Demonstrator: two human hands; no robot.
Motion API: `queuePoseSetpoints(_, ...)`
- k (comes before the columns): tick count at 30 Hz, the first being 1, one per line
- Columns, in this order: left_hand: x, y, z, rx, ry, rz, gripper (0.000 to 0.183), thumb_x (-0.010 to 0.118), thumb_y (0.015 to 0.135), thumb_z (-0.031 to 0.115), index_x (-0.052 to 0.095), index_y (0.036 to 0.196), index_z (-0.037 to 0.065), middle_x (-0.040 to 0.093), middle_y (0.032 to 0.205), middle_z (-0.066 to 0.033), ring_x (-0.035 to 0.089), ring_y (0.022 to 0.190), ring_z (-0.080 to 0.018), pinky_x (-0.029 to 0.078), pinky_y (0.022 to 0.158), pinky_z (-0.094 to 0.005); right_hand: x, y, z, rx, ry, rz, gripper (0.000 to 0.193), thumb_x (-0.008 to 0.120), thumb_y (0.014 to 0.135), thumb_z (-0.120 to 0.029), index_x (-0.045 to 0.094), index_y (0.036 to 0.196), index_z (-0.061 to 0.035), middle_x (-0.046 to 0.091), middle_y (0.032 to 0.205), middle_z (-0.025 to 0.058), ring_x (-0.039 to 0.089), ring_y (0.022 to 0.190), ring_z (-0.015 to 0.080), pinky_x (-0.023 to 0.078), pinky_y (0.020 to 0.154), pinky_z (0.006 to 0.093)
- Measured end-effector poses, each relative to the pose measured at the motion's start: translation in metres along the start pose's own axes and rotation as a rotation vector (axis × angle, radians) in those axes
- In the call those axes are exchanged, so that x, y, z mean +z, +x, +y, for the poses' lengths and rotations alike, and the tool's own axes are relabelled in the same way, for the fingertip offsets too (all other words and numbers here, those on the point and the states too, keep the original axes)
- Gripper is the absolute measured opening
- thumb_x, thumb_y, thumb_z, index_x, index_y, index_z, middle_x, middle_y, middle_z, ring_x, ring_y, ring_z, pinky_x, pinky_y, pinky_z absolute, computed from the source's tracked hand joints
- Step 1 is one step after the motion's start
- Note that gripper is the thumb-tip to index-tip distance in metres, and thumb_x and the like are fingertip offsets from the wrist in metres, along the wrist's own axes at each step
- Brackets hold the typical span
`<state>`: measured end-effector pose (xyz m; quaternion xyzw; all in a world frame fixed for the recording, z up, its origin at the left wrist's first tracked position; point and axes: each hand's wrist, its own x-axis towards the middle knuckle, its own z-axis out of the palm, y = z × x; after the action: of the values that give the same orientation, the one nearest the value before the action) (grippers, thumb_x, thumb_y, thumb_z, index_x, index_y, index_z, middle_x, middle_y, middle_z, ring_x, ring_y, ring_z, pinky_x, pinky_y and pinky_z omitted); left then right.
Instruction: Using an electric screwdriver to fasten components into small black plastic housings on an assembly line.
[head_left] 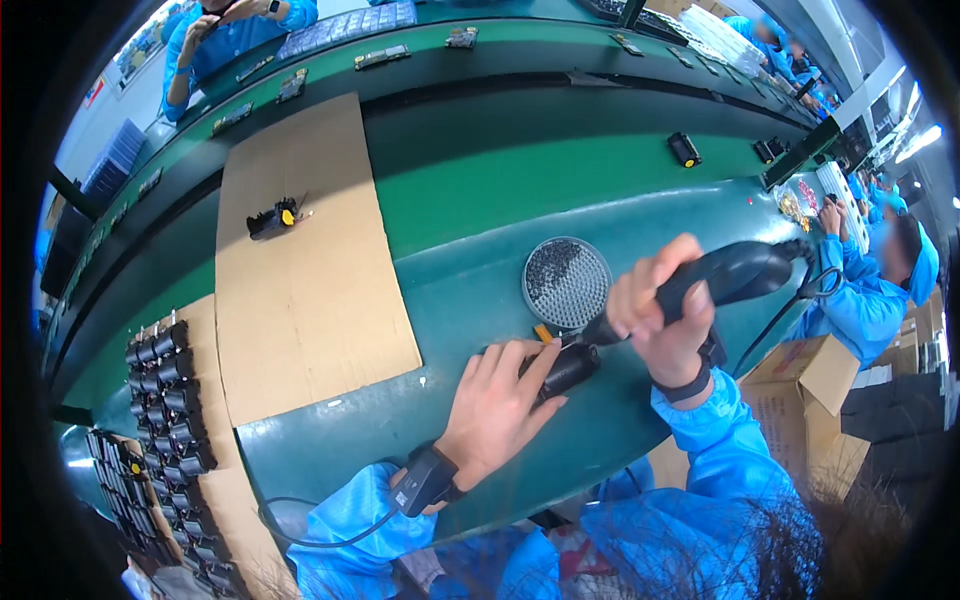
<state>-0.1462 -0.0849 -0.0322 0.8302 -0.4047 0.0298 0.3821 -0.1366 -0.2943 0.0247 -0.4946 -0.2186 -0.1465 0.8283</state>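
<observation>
My right hand [665, 305] is wrapped round a black electric screwdriver [735, 275], its cord running off to the right. The tool tilts down to the left, and its tip meets a small black cylindrical device [570, 372] on the green bench. Fingers of my left hand [500, 400] press round that device from the left and hold it down. A small orange-yellow piece [543, 333] sticks out at its upper side. Just beyond lies a round grey dish [566, 280] with a dimpled surface, partly covered with tiny dark screws.
Cardboard [310, 260] at left bears one black unit [272, 220] with a yellow part. Rows of black units [170, 400] stand far left. A green conveyor [500, 170] carries another unit [685, 150]. An open carton [800, 390] sits right. Co-workers in blue are across and at right.
</observation>
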Motion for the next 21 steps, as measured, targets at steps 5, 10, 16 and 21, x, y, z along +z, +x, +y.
queuePoseSetpoints(5,-0.003,0.0,0.002,0.005,0.018,-0.005,0.06,0.081,0.076,0.023,0.061,0.129,0.005,0.058,0.112,-0.0087,0.056,0.098,-0.0284,0.046,0.082,-0.0401,-0.018,0.029,0.006,-0.035,-0.158,0.071,0.026,0.058,0.099,-0.03,0.047,0.094,-0.0071,0.044,0.059,0.0022,0.043,0.047,0.0121,0.042,0.05,0.0294)
queuePoseSetpoints(10,-0.002,0.0,0.0,0.004,-0.007,-0.005,0.061,0.082,0.074,0.022,0.061,0.129,0.004,0.058,0.112,-0.0087,0.056,0.098,-0.0283,0.046,0.082,-0.0399,-0.029,0.034,0.018,-0.013,-0.184,0.121,0.023,0.058,0.099,-0.026,0.048,0.092,-0.0067,0.046,0.059,0.003,0.046,0.048,0.0122,0.043,0.051,0.0291)
queuePoseSetpoints(16,-0.001,-0.001,0.0,0.008,-0.01,0.006,0.061,0.083,0.074,0.021,0.061,0.128,0.004,0.058,0.112,-0.0084,0.056,0.099,-0.0278,0.046,0.082,-0.0397,-0.032,0.035,0.024,0.018,-0.177,0.105,0.023,0.059,0.099,-0.027,0.049,0.092,-0.0067,0.046,0.059,0.0032,0.047,0.048,0.012,0.043,0.05,0.0287)
queuePoseSetpoints(21,-0.001,0.0,-0.001,0.011,-0.016,0.005,0.062,0.082,0.074,0.021,0.061,0.129,0.004,0.058,0.112,-0.0086,0.057,0.099,-0.0278,0.046,0.082,-0.0396,-0.03,0.035,0.024,0.019,-0.175,0.114,0.023,0.059,0.099,-0.026,0.048,0.092,-0.0065,0.046,0.058,0.0029,0.047,0.048,0.0121,0.043,0.05,0.0286)
